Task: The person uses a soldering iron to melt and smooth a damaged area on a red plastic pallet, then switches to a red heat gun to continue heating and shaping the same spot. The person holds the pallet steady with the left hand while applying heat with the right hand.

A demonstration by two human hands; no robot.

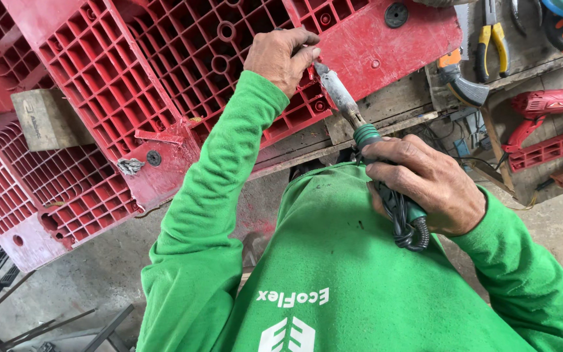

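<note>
Right hand (428, 186) grips soldering iron (360, 130) handle, tip aimed toward 11 o'clock at red plastic pallet (184, 72); left hand (281, 57) presses pallet rib beside tip, steadying it.

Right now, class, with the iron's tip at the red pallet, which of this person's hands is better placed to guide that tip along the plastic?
The right hand, probably: it grips the soldering iron by its green handle. The left hand rests on the red pallet beside the tip.
</note>
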